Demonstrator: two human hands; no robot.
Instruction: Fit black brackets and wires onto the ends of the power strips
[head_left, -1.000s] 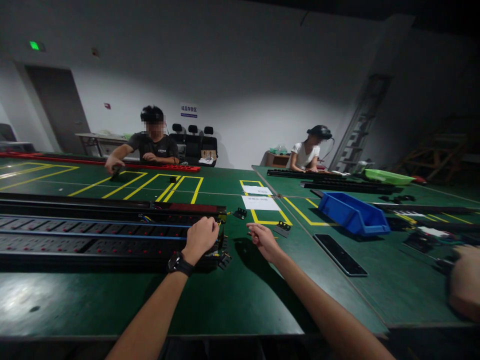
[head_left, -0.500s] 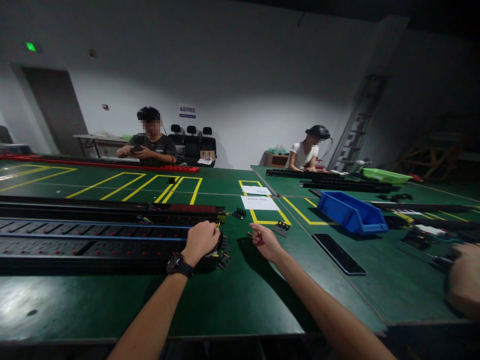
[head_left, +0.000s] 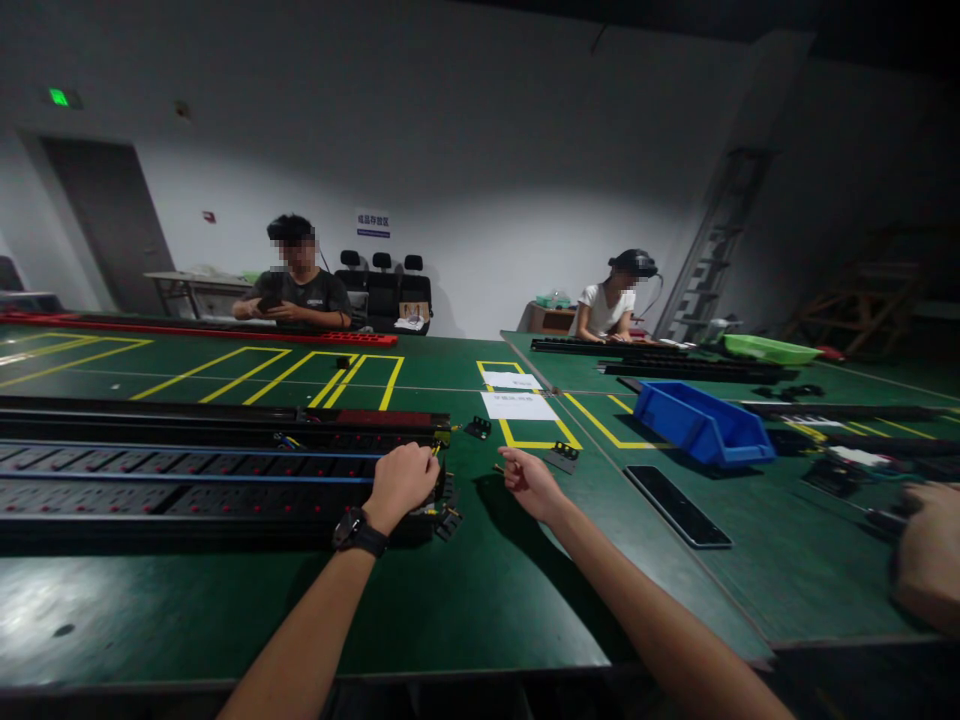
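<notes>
Blue bin (head_left: pixel 667 425): formed in smooth plastic.
Tabletop (head_left: pixel 795 585), under bin: finished smooth, glossy.
Paper sheets (head_left: pixel 519 406), left of bin: finished matt.
Dark slab (head_left: pixel 677 507), near side of bin: faced glossy.

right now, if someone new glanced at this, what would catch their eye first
Probably the bright blue bin, right of the middle on the green table, just beyond the phone. Next might come the long black strips dotted with red at the left, with the left hand at their right end and the right hand above the table beside it.
</notes>
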